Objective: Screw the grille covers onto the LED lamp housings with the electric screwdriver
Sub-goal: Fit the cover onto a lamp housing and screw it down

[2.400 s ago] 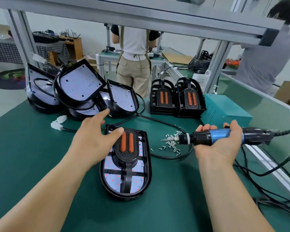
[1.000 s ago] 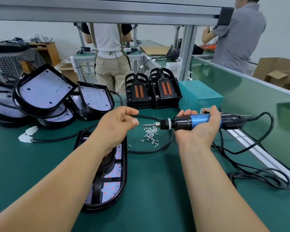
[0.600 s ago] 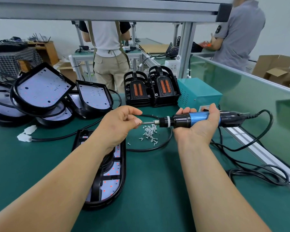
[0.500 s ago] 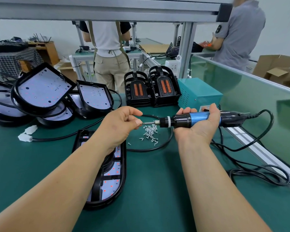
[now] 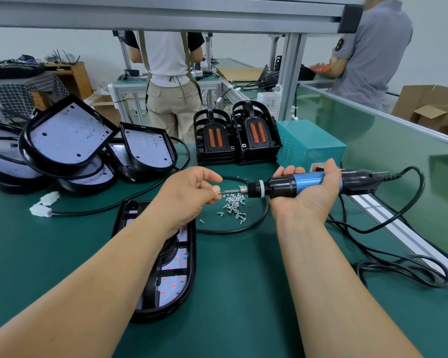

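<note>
My left hand (image 5: 189, 197) is curled, thumb and forefinger pinched at the tip of the bit on what looks like a single screw (image 5: 219, 191), though it is too small for me to be sure. Its forearm crosses above the lamp housing (image 5: 176, 267), which lies flat on the green mat (image 5: 62, 254) with a black grille cover (image 5: 167, 273) sitting on its white LED board.

At the far left, the bare housings (image 5: 70, 135) lean on one another in a loose heap, boards facing up. Just in front of them a white connector (image 5: 44, 205) lies on the mat at the end of a black cable (image 5: 243, 228), which loops round a scatter of loose screws (image 5: 234, 205) beneath the bit.

Right of the screws, the electric screwdriver (image 5: 305, 183) lies level above the mat, bit pointing left towards my left fingertips. My right hand (image 5: 308, 200) grasps it palm up, fingers wrapped over the blue barrel.

Behind the hands, two stacks of spare grille covers (image 5: 236, 135) stand side by side with their orange strips showing, and just beside them, to the right, stands a teal power box (image 5: 308, 143). The screwdriver's cord (image 5: 398, 220) arcs off to the right and coils on the mat near the table's edge rail.
</note>
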`<state>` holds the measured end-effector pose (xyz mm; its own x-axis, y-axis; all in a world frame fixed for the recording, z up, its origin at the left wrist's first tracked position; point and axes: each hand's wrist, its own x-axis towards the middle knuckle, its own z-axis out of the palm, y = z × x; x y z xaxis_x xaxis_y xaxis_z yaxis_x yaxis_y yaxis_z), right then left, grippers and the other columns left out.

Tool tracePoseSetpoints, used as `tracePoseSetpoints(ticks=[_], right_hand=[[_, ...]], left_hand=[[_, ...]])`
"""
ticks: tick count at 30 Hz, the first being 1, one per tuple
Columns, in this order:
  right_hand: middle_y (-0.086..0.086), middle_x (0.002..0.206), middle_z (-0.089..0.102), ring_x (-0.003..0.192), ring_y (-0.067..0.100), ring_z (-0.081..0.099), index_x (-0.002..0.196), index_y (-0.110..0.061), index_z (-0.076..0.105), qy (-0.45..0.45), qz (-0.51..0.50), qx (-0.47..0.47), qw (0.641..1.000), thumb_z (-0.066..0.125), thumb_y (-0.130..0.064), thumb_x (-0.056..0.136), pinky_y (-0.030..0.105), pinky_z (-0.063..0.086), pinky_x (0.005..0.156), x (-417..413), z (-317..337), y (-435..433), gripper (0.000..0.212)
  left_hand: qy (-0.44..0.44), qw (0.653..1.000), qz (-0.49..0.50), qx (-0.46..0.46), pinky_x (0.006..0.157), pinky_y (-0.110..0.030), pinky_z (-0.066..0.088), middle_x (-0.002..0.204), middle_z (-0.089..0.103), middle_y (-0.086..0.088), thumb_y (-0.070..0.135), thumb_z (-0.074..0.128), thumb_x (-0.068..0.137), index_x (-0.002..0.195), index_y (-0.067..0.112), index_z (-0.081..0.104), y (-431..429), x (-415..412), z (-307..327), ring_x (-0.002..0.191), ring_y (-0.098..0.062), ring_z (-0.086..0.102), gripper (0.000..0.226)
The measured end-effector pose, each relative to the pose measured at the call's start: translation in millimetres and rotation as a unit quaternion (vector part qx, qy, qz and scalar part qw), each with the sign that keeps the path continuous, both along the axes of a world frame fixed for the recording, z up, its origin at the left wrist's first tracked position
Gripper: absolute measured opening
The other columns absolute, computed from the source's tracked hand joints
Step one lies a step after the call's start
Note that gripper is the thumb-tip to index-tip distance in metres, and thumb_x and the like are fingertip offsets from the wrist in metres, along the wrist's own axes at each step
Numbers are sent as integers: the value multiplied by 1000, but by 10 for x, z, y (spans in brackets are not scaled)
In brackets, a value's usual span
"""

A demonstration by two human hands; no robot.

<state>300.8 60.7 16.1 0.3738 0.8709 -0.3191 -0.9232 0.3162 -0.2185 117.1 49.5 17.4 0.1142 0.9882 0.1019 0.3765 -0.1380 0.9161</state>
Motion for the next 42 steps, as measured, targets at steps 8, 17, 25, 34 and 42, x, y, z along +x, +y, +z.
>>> tracePoseSetpoints(ticks=[8,17,25,34,42], right_hand=[[-1,56,55,49,18,57,85,-21,55,-10,-2,3,1000,75,-39,81,31,56,74,-15,-15,14,27],[0,56,55,49,19,58,92,-18,54,-2,0,-1,1000,76,-38,79,31,56,72,-1,-13,15,33],[0,57,54,49,19,56,98,-16,50,6,4,5,1000,77,-38,77,32,57,68,15,-21,30,41],[0,58,55,50,19,57,100,-17,51,10,8,11,1000,76,-39,77,34,58,69,-9,-33,33,40],[-1,59,53,50,19,55,78,-20,54,0,5,28,1000,73,-39,80,34,57,70,-59,38,-44,27]], left_hand=[[21,1000,12,-4,74,-18,46,66,69,10,5,61,95,90,30,62,0,24,-9,69,-4,65,26],[56,998,39,14,66,-1,42,96,68,17,27,62,97,130,24,63,-2,0,30,88,-6,65,33],[77,983,163,17,99,-30,35,146,50,-1,33,63,95,146,31,45,-308,-840,289,120,-9,48,54],[-47,966,99,-236,75,-23,46,86,74,25,39,94,32,160,24,8,-1037,-1072,-119,81,6,71,155],[-167,961,104,-196,80,-42,60,101,76,-18,-5,70,82,117,1,65,-849,-712,-169,87,-33,75,36]])
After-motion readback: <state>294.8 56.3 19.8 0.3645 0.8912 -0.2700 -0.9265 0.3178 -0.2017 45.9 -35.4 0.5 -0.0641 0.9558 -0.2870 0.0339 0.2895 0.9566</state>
